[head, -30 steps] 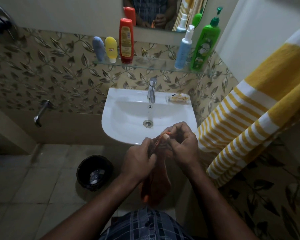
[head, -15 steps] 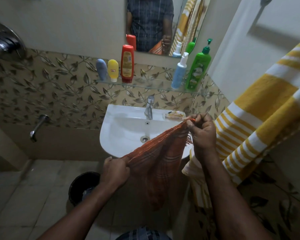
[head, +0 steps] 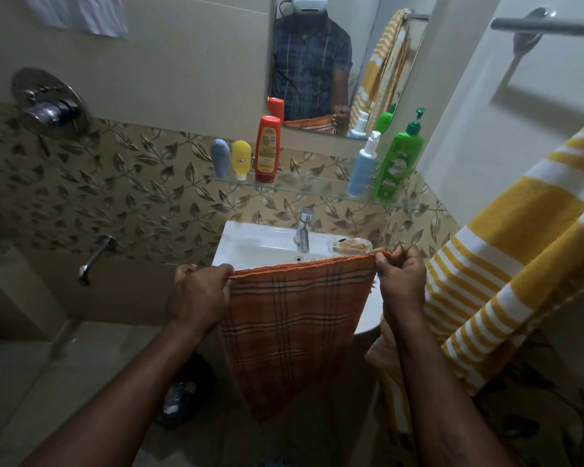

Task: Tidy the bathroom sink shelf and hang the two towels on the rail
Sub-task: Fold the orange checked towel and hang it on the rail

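Sink (head: pixel 250 244) behind orange towel (head: pixel 294 328) (checked, taut) between left hand (head: pixel 198 294) and right hand (head: pixel 402 284)

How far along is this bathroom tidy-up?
Done, apparently: bottles stand upright on the shelf, and the yellow towel hangs at right, seemingly over the rail. In hand: left hand and right hand pinch the orange towel by its top corners, spread before the sink. Left: hanging it on the rail.

Sink (head: pixel 250 244) front behind orange towel (head: pixel 294 325); dish (head: pixel 351 246) contents blurred, perhaps soap.
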{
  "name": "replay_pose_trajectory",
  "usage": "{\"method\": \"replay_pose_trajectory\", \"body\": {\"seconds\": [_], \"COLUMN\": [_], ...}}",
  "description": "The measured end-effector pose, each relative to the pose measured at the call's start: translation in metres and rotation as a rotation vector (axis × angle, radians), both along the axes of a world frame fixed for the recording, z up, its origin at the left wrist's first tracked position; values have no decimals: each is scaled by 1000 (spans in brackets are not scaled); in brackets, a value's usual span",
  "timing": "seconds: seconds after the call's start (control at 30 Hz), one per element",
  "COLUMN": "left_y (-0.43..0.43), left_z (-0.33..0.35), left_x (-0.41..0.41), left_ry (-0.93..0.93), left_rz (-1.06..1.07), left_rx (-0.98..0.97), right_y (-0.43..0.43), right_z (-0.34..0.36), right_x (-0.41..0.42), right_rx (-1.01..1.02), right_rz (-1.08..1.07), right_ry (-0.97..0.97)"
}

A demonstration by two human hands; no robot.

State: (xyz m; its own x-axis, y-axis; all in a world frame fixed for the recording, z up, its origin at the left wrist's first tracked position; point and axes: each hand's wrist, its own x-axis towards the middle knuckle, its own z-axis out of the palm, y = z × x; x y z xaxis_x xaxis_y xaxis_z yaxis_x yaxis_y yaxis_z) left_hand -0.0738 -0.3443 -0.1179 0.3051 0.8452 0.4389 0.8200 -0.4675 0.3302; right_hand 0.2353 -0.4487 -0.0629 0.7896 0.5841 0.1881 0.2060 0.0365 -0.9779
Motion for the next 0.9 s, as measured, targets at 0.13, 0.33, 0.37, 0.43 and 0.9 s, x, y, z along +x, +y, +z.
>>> {"method": "replay_pose_trajectory", "body": {"seconds": [0.13, 0.33, 0.37, 0.43, 0.9], "left_y": [10, 22, 23, 25, 27], "left_z": [34, 64, 66, 67, 58], "left_x": [-9, -19, -20, -19, -17], "left_ry": [-78, -123, -125, -89, 166], "left_rz": [39, -59, -90, -123, -154], "left_rx": [-41, -109, -83, -45, 342], "right_y": [3, 7, 8, 9, 10], "right_z": [6, 10, 10, 9, 31], "right_x": [-3, -6, -5, -2, 2], "right_rx": [29, -6, -3, -1, 72], "right_rz": [-13, -107, -110, -96, -60], "right_ry": [-6, -21, -12, 9, 5]}}
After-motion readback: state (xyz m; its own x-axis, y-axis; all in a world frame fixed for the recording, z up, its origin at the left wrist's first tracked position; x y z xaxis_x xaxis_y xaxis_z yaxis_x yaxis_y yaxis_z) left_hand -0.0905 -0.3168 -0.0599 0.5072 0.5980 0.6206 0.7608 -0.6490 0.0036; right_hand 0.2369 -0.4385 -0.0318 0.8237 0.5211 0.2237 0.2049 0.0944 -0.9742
